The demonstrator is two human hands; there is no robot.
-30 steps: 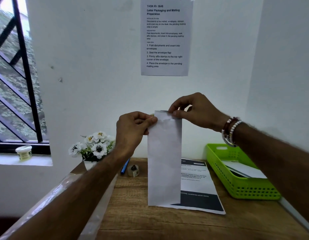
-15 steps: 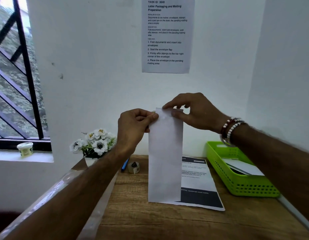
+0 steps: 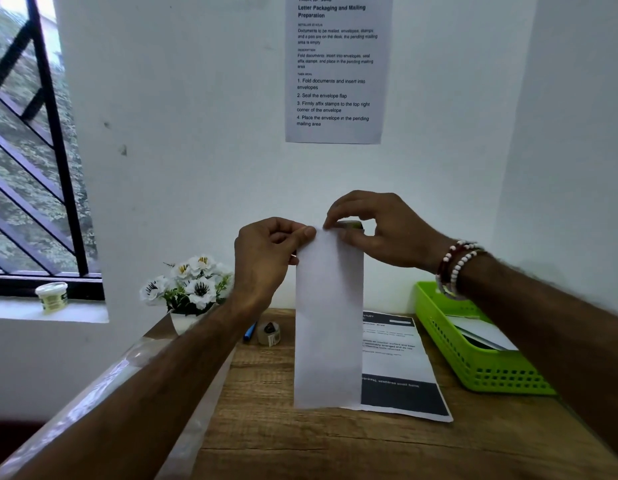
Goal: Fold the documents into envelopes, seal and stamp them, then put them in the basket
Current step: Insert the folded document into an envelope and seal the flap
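Head view: holds a long white envelope [image 3: 328, 323] upright, left of the green basket [image 3: 491, 379], its bottom edge down at the printed document [image 3: 401, 375] lying just left of that basket. Pinches the top left corner with the left hand [image 3: 266, 258], thumb on the front. Grasps the top right edge with the right hand [image 3: 380, 233], fingers curled over it. Shows white papers [image 3: 484, 332] inside the basket; tape roll [image 3: 269, 333], pen [image 3: 249, 332] and flowers [image 3: 193, 289] well left of it

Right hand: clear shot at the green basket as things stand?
Likely yes for path, but it's busy: the right hand pinches the top of the white envelope together with the left hand. The green basket sits open-topped below its forearm, nothing between.
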